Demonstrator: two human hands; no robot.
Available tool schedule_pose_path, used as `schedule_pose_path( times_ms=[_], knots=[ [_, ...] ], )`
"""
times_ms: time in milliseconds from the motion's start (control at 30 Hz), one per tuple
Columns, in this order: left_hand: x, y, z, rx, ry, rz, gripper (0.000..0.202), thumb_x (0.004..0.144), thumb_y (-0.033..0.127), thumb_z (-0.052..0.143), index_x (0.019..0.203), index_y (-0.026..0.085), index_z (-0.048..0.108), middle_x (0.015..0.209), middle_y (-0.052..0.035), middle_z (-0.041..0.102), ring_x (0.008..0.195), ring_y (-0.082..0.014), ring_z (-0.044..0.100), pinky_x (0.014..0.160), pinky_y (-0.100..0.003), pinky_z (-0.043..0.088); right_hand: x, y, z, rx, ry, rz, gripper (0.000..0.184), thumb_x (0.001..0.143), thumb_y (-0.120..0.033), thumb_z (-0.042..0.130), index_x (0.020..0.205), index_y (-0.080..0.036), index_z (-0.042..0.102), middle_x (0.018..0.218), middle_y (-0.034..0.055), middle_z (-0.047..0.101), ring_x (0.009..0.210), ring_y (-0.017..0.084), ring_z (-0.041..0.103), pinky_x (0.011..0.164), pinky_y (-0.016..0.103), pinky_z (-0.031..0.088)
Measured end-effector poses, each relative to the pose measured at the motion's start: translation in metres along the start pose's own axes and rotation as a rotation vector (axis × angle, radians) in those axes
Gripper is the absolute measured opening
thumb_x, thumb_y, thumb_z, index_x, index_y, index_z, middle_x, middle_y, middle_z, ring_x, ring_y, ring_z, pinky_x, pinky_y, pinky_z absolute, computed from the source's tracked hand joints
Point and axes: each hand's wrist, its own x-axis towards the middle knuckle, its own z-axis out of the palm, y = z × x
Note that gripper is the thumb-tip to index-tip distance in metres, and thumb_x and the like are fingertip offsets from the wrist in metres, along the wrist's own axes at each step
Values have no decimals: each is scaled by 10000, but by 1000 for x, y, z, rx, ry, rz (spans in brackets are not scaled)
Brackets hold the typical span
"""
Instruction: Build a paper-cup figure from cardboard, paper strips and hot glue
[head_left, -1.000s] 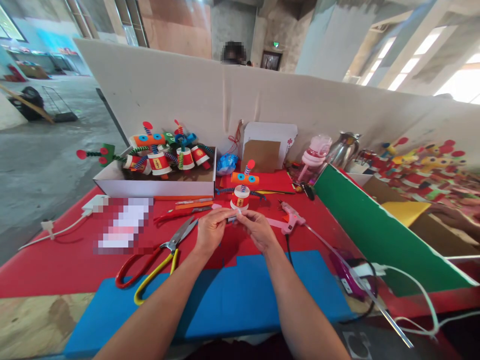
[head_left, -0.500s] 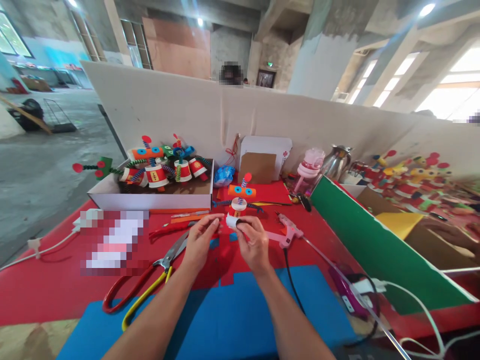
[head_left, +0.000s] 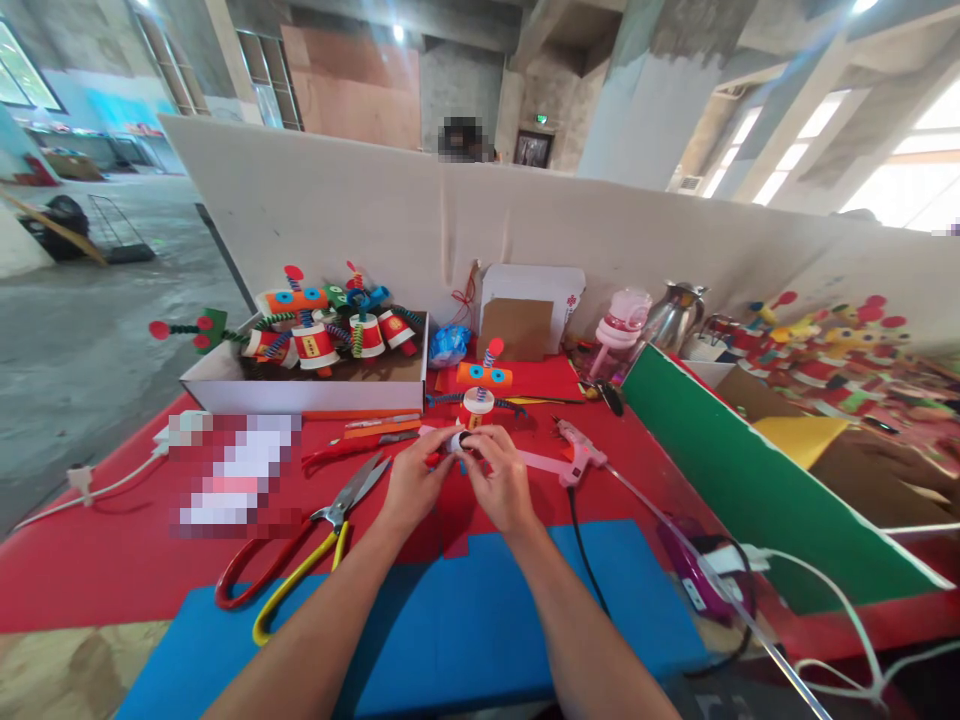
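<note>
Both hands meet over the red tabletop around a small white paper roll (head_left: pixel 454 441), dark inside at its open end. My left hand (head_left: pixel 414 472) pinches its left side, and my right hand (head_left: pixel 501 474) has its fingers curled over the right side. Just beyond them stands a paper-cup figure (head_left: pixel 478 404) with an orange tube head, blue eyes and coiled arms. Large scissors (head_left: pixel 335 512) with red and yellow handles lie open to the left. A pink glue gun (head_left: pixel 579 455) rests to the right with a clear glue stick in its back.
A white box (head_left: pixel 315 398) holds several similar figures at the back left. Blue board (head_left: pixel 480 640) covers the front edge. A green-sided box (head_left: pixel 750 490) and a purple power strip (head_left: pixel 694 570) stand at right. A pink bottle (head_left: pixel 621 330) and metal jug (head_left: pixel 676 315) are behind.
My left hand has moved right and closed onto the paper roll beside my right hand. The roll has turned and is now mostly covered by fingers.
</note>
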Motion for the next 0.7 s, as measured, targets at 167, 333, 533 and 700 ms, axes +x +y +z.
schedule_pose_path(
  times_ms=[167, 333, 533, 700],
  knots=[
    [1, 4, 4, -244, -78, -150, 289, 736, 318, 638, 986, 187, 704, 906, -54, 749, 862, -204, 686, 805, -314, 537, 3, 4, 1, 235, 65, 177, 313, 773, -312, 695, 1048, -240, 564, 951, 46, 618, 766, 169, 617, 735, 305, 529],
    [1, 7, 7, -292, -59, -178, 313, 715, 329, 658, 992, 186, 685, 934, -68, 742, 881, -212, 690, 825, -333, 538, 5, 3, -2, 195, 23, 158, 198, 774, -329, 687, 933, -225, 628, 848, 35, 608, 713, 170, 600, 687, 305, 515],
    [3, 9, 6, -465, -15, -209, 373, 696, 388, 698, 991, 183, 597, 896, -52, 712, 795, -180, 667, 767, -319, 530, 6, 6, -2, 292, 34, 280, 215, 779, -373, 662, 922, -212, 665, 851, 48, 669, 740, 175, 619, 704, 298, 508],
    [3, 7, 0, -474, 50, -290, 343, 727, 472, 680, 846, 155, 629, 690, 6, 647, 645, -131, 594, 669, -257, 486, 8, 12, -2, 605, 0, 483, 289, 719, -449, 691, 871, -203, 704, 750, 11, 685, 659, 157, 602, 641, 273, 498]
  ],
)
